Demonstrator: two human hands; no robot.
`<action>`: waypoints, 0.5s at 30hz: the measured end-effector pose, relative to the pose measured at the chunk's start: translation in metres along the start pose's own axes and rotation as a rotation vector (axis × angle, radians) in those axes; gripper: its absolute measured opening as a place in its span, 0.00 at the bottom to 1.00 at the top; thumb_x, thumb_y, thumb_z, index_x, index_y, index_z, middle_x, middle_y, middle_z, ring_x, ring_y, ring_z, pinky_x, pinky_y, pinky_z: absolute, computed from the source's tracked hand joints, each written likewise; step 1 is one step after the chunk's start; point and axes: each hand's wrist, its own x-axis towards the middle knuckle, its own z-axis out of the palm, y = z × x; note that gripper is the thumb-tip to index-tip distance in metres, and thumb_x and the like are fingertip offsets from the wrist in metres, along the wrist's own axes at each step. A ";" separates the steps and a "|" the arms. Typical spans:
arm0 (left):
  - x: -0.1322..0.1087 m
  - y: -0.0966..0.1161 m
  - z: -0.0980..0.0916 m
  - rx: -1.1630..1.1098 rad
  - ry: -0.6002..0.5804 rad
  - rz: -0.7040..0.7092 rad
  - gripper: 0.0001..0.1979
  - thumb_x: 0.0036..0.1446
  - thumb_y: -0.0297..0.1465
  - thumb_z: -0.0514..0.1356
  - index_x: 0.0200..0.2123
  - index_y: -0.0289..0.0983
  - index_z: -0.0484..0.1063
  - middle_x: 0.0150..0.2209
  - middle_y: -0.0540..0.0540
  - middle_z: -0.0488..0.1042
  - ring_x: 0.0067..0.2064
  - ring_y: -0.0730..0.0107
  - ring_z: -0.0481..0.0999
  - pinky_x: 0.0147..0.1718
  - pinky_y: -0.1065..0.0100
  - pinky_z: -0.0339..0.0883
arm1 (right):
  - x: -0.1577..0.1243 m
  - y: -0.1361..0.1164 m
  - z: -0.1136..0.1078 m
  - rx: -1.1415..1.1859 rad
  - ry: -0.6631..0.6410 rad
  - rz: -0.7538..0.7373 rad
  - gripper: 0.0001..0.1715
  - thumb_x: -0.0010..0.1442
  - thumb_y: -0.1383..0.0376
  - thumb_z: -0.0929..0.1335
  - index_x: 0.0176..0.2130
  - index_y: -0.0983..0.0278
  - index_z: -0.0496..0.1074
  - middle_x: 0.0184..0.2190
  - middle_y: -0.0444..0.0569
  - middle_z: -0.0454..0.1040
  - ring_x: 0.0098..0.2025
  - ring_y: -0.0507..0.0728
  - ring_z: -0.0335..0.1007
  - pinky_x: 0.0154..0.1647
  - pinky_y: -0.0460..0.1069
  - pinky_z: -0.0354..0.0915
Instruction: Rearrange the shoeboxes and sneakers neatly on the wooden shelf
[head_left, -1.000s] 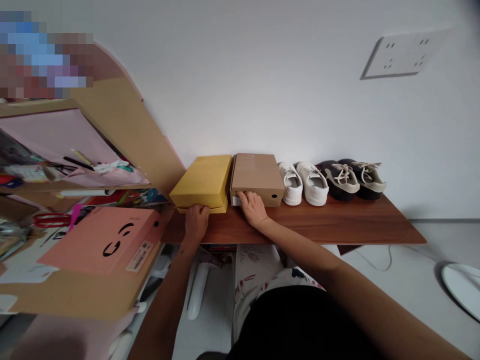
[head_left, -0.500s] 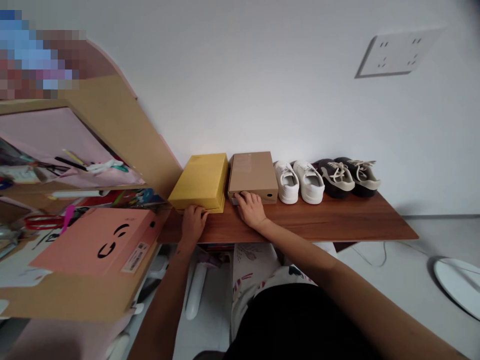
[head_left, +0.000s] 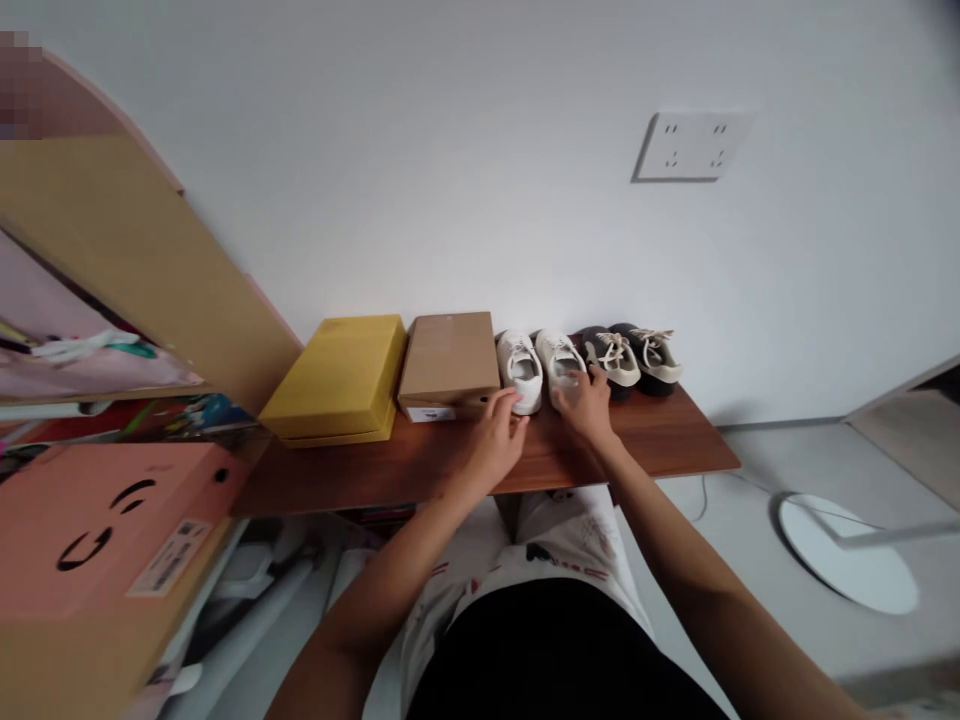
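Two white sneakers [head_left: 523, 385] stand side by side on the brown wooden shelf [head_left: 330, 480], heels toward me. My left hand [head_left: 499, 437] is at the heel of the left one, fingers apart and curved. The heel of the right white sneaker [head_left: 556, 352] is partly hidden by my right hand [head_left: 589, 405], whose fingers are spread around it; whether they press on it cannot be made out. Left of the sneakers lie a brown shoebox [head_left: 452, 355] and a yellow shoebox [head_left: 341, 375]. Dark shoes with beige laces [head_left: 651, 360] stand at the right.
A pink box [head_left: 112, 520] with a black printed face rests on the wooden desk [head_left: 82, 665] at the left. White wall with a socket panel [head_left: 694, 147] rises behind the shelf. A round white base [head_left: 847, 555] and a thin cable are on the floor at the right.
My left hand has left the yellow shoebox and my right hand the brown shoebox. Both are now at the white sneakers. The view has swung to the right.
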 end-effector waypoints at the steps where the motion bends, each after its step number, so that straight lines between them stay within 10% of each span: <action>1: 0.014 0.008 0.021 -0.017 -0.013 -0.010 0.20 0.64 0.30 0.53 0.59 0.39 0.63 0.60 0.35 0.65 0.61 0.56 0.68 0.58 0.56 0.66 | 0.005 0.005 0.000 0.018 -0.051 0.018 0.27 0.56 0.57 0.69 0.52 0.66 0.68 0.59 0.66 0.59 0.59 0.70 0.61 0.58 0.64 0.61; 6: 0.069 0.013 0.082 0.128 -0.106 -0.365 0.18 0.62 0.28 0.55 0.55 0.31 0.66 0.54 0.27 0.69 0.55 0.46 0.74 0.53 0.51 0.68 | 0.010 0.018 0.004 0.174 -0.086 0.096 0.22 0.58 0.56 0.67 0.49 0.65 0.66 0.53 0.61 0.66 0.52 0.65 0.68 0.51 0.60 0.67; 15: 0.069 -0.012 0.076 -0.149 0.273 -0.497 0.11 0.64 0.31 0.53 0.46 0.36 0.70 0.45 0.38 0.75 0.51 0.57 0.75 0.53 0.57 0.67 | -0.018 0.030 0.022 0.854 0.093 0.550 0.25 0.62 0.45 0.62 0.47 0.60 0.59 0.47 0.53 0.71 0.47 0.59 0.72 0.44 0.56 0.74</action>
